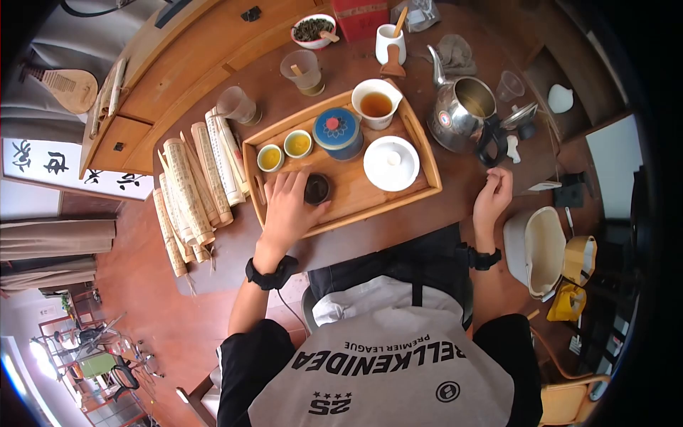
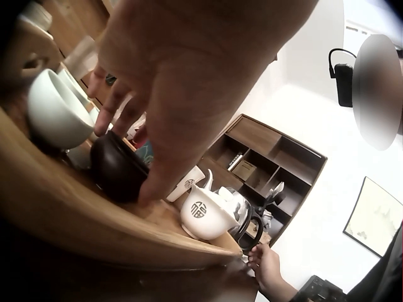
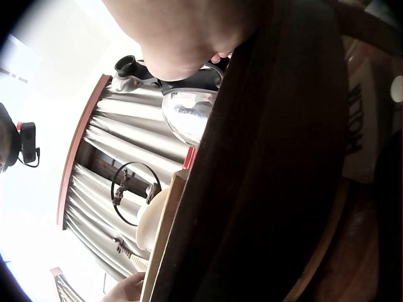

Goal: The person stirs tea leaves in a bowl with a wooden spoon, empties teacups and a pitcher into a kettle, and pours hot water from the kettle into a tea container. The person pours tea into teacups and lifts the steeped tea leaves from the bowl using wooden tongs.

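A small dark brown teacup [image 1: 317, 189] is sitting near the front left of a wooden tea tray [image 1: 348, 213] on the brown counter [image 1: 238, 245]. The left hand [image 1: 284, 206] is reaching over the tray, open, its fingers extending along one side of the teacup and its thumb lying by the other; whether it is touching the teacup is unclear. Beside it, two pale cups [image 1: 298, 144] are holding yellow tea; a blue canister [image 1: 339, 135] with a red knob, a white pitcher [image 1: 372, 114] of amber tea and a lidded white gaiwan [image 1: 390, 173] are standing farther right. White porcelain is showing a round dark character emblem. The right hand [image 1: 492, 199] is lying empty, fingers loosely curling, near the black handle of a steel kettle [image 1: 459, 121], whose round label is too small to read. Bamboo-slip scrolls [image 1: 188, 192] covered in tiny writing are lying left of the tray. The grey shirt [image 1: 384, 377] is reading "PREMIER LEAGUE" and "25", while a wall banner [image 1: 71, 167] is displaying black brush characters.
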`<control>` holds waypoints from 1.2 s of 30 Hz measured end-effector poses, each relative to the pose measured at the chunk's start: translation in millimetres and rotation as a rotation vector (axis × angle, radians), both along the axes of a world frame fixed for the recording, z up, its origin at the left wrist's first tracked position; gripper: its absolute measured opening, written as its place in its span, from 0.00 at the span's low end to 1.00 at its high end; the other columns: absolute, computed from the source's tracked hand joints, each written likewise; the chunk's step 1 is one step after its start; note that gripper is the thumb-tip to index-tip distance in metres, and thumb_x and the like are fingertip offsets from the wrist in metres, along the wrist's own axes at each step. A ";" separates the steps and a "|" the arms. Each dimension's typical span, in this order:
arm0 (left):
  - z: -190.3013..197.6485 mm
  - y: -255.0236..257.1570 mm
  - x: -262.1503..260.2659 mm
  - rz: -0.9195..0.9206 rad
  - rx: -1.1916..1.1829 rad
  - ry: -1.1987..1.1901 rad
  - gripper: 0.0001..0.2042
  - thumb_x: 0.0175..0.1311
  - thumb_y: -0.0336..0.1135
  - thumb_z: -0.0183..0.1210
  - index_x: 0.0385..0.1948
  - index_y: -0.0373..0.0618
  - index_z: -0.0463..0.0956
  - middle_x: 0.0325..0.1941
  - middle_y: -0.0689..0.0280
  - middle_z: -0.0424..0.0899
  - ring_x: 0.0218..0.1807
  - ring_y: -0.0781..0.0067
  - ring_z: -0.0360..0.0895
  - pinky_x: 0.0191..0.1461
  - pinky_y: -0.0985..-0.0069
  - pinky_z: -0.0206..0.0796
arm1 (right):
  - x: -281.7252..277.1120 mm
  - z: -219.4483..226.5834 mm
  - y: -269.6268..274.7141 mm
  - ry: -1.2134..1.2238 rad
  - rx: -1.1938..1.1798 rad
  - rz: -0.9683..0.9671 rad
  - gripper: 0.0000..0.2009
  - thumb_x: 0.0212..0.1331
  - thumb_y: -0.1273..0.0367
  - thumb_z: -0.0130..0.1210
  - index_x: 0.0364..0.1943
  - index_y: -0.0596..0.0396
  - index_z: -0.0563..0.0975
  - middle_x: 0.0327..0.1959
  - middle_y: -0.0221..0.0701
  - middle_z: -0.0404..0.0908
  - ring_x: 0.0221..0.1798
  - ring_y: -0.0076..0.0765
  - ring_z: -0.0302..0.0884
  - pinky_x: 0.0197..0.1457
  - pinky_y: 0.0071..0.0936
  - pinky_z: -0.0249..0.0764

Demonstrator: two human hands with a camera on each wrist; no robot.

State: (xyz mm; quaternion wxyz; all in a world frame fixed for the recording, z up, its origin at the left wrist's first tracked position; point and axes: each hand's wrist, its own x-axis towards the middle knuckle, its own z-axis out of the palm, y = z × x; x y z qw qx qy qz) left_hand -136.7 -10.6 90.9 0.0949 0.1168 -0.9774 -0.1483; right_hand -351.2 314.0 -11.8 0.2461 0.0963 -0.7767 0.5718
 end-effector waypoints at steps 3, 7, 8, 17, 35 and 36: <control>7.7 2.7 0.7 0.014 0.028 0.042 0.34 0.49 0.43 0.74 0.59 0.40 0.72 0.53 0.57 0.79 0.59 0.54 0.72 0.65 0.60 0.57 | -3.9 -4.2 0.0 0.071 0.038 0.002 0.07 0.69 0.73 0.50 0.32 0.61 0.74 0.32 0.35 0.76 0.35 0.35 0.73 0.43 0.28 0.70; 16.1 -6.1 14.3 0.058 0.098 0.174 0.30 0.55 0.43 0.71 0.59 0.41 0.72 0.54 0.56 0.78 0.58 0.51 0.72 0.63 0.58 0.59 | -3.0 -4.5 0.8 0.081 0.040 0.013 0.07 0.68 0.74 0.49 0.32 0.61 0.73 0.31 0.38 0.75 0.36 0.40 0.74 0.44 0.32 0.71; 18.5 -10.7 17.3 0.084 0.112 0.220 0.28 0.57 0.42 0.70 0.58 0.40 0.73 0.52 0.56 0.78 0.56 0.51 0.72 0.61 0.57 0.60 | -3.3 -5.5 1.5 0.085 0.046 0.015 0.06 0.68 0.74 0.49 0.32 0.61 0.73 0.31 0.38 0.74 0.36 0.40 0.74 0.44 0.32 0.71; -1.3 -58.3 54.3 0.304 0.296 0.546 0.07 0.70 0.29 0.57 0.34 0.34 0.78 0.29 0.55 0.82 0.33 0.58 0.80 0.38 0.68 0.71 | -1.0 -0.4 -1.6 0.063 0.045 0.009 0.06 0.67 0.75 0.47 0.32 0.62 0.71 0.30 0.38 0.72 0.35 0.41 0.72 0.43 0.33 0.70; -64.8 -28.5 123.7 0.639 0.544 0.708 0.23 0.75 0.35 0.55 0.17 0.33 0.62 0.14 0.61 0.54 0.21 0.77 0.48 0.23 0.68 0.45 | -5.6 -6.3 0.0 0.059 0.105 -0.024 0.06 0.67 0.74 0.47 0.33 0.63 0.72 0.29 0.38 0.75 0.33 0.39 0.72 0.42 0.34 0.71; -70.9 -29.1 125.2 0.640 0.555 0.708 0.23 0.75 0.35 0.55 0.17 0.33 0.62 0.14 0.61 0.54 0.21 0.77 0.48 0.23 0.68 0.45 | -7.4 -7.8 0.2 0.048 0.110 -0.021 0.06 0.67 0.74 0.46 0.33 0.63 0.72 0.29 0.38 0.75 0.33 0.38 0.72 0.42 0.34 0.71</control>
